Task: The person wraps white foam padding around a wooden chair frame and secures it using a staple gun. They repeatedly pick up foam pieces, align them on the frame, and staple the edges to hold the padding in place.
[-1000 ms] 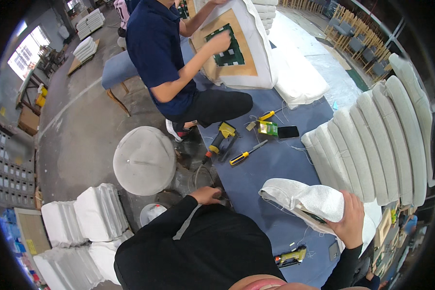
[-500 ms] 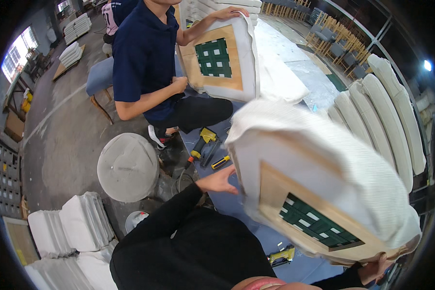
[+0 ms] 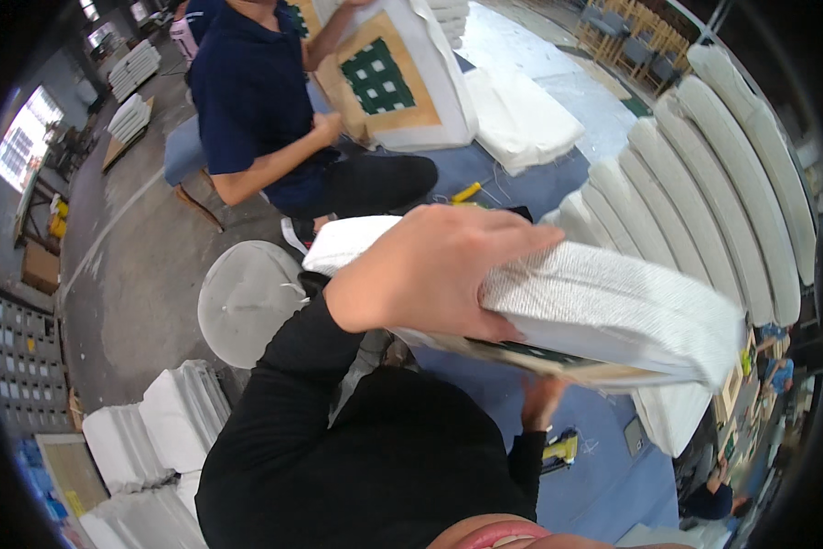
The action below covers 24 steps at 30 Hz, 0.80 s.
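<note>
A cream fabric-covered seat cushion (image 3: 613, 297) is tilted in front of me, edge towards me. Its wooden base with dark green webbing (image 3: 530, 351) shows as a thin strip below. My left hand (image 3: 420, 270) is closed over the cushion's upper side, thumb and fingers spread around its edge. Underneath, at the base's near edge, my right hand (image 3: 541, 401) holds the cushion, its fingertips partly hidden by it. A yellow and black staple gun (image 3: 560, 448) lies on the blue-covered table (image 3: 603, 489), close to my right forearm.
Upright cream cushions (image 3: 704, 183) stand in a row at right. A co-worker in a navy shirt (image 3: 251, 101) holds a similar cushion (image 3: 430, 82). A yellow-handled tool (image 3: 467, 192) lies beyond my cushion. A round grey stool (image 3: 247, 297) and stacked white cushions (image 3: 160, 421) are left.
My left hand has come up onto the cushion and gripped it. The cushion has turned, moving left and showing its edge. My right hand has shifted left beneath it.
</note>
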Tool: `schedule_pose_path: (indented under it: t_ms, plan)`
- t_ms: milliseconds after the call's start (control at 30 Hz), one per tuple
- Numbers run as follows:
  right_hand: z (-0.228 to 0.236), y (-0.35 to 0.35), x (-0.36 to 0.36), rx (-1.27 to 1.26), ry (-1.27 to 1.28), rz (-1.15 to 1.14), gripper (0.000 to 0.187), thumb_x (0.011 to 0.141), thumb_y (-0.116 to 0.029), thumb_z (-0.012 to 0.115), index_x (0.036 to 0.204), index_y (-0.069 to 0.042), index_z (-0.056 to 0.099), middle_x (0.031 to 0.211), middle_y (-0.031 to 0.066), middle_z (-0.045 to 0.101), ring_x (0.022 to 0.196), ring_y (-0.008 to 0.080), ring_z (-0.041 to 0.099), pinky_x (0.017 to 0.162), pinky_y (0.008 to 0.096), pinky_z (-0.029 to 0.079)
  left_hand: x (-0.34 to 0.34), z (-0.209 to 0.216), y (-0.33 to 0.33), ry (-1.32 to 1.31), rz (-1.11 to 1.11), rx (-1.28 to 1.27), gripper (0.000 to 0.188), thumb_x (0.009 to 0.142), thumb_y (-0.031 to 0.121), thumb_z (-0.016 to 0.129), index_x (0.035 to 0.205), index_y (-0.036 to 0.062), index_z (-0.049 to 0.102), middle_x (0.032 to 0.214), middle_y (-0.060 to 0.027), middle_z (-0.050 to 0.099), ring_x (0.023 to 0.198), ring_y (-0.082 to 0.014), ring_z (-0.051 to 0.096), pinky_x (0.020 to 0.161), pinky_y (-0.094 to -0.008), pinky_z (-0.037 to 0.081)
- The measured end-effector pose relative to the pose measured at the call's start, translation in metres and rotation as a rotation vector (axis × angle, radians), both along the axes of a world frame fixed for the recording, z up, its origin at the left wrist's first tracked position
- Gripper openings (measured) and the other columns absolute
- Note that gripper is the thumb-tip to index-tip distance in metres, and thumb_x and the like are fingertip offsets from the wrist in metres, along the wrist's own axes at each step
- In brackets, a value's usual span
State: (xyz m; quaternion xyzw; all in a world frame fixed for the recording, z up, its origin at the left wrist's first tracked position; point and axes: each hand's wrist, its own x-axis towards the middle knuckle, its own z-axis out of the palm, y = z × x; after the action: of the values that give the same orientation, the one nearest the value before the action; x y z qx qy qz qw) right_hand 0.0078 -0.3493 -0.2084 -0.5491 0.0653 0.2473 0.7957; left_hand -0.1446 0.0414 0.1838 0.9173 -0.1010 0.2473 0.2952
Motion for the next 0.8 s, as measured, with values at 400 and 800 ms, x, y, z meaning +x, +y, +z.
schedule_pose_path:
  t_ms: [400,800]
  plan:
    - [0.284,0.049,-0.017,0.424,-1.271,0.339,0.044,0.105,-0.042,0.07,0.099,-0.001,0.086,0.077,0.0208,0.077,0.072,0.033,0.077,0.072,0.0419,0.06,0.028,-0.066,-0.085,0.126,-0.011,0.165,0.084,0.075,0.031,0.099,0.146,0.0019,0.065,0.131,-0.0159,0.073,0.116,-0.032,0.074,0.102,-0.0435,0.058]
    - [0.275,0.1,0.047,-0.938,-1.716,-0.107,0.042,0.107,-0.044,0.063,0.125,-0.012,0.084,0.126,0.0068,0.082,0.124,0.0285,0.074,0.106,0.0407,0.047,-0.055,-0.038,-0.049,0.267,-0.928,-0.242,0.043,0.106,0.029,0.077,0.14,0.0019,0.076,0.134,-0.0195,0.074,0.119,-0.0324,0.073,0.098,-0.0464,0.057]
